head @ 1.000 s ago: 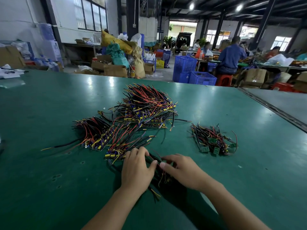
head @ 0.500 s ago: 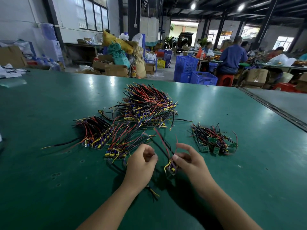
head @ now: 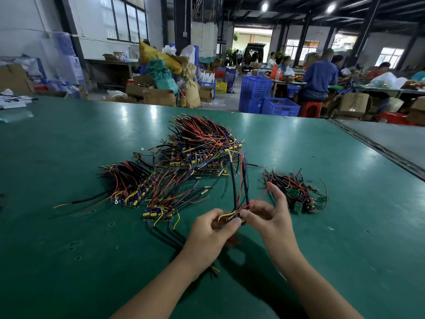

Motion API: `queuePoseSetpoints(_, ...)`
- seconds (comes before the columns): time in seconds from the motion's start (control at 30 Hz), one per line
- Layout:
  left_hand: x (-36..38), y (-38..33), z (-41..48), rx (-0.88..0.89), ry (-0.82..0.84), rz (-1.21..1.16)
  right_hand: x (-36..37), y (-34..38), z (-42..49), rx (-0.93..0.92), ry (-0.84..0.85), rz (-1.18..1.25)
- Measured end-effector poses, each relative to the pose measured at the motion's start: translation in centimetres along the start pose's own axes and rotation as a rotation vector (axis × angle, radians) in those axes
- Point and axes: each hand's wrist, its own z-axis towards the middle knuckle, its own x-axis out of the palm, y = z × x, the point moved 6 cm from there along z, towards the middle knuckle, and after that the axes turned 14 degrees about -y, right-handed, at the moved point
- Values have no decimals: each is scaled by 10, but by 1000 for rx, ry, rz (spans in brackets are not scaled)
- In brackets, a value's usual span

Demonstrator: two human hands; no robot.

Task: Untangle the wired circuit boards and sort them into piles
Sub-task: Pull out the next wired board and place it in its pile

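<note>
Held wired board (head: 237, 217): you hold it just above the tabletop (head: 69, 261), near centre, pinched between both hands; most of it is hidden by your fingertips.
Leads (head: 234, 185): black and red wires stand up from the grip toward the far side; one yellow wire curls left across your left hand.
Left hand (head: 211, 233): your fingers are curled in and clamped on the left end of the held wired board.
Right hand (head: 272, 218): your thumb and forefinger are clamped on the right end; the remaining fingers (head: 279, 195) are spread upward, with a red wire crossing them.
Middle pile (head: 170, 199): boards with yellow parts and red and black wires, just left of your left hand, lying flat.
Left pile (head: 131, 183): a similar bundle beside the middle pile, with one thick black wire trailing left.
Far pile (head: 202, 143): the largest heap, beyond both hands, its wires fanned toward the far edge.
Right pile (head: 296, 192): a small heap with green boards, just right of your right hand and apart from the others.
Blue crates (head: 266, 97): stacked on the floor past the far edge.
Cardboard boxes (head: 158, 96): on the floor, far left of the crates.
Seated person (head: 318, 77): in a blue shirt, on a red stool (head: 310, 108), at a far right table.
</note>
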Motion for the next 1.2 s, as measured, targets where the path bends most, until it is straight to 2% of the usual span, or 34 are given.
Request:
queuePoseSetpoints(0.13,-6,-4,0,122,-107,142,9,0,-7,-33,111,-61)
queuePoseSetpoints(0.3,-10,-3,2,236,-126,301,9,-7,-3,-22,98,-202)
queuePoseSetpoints(0.4,-7,0,1,221,-98,302,10,-12,-3,16,120,-238)
queuePoseSetpoints(0.5,-3,2,3,199,-75,278,4,-15,0,42,73,-258)
queuePoseSetpoints(0.63,-1,-1,5,214,-31,251,6,-25,-2,249,191,-172)
queuePoseSetpoints(0.8,2,-2,3,211,72,293,10,-26,-5,246,320,-218)
queuePoseSetpoints(0.9,2,1,4,134,122,246,7,-27,-5,271,320,-186)
queuePoseSetpoints(1.07,-3,3,7,112,-1,212,7,-22,-4,205,299,-189)
queuePoseSetpoints(1.2,-3,2,9,116,-22,183,8,-20,-4,136,284,-243)
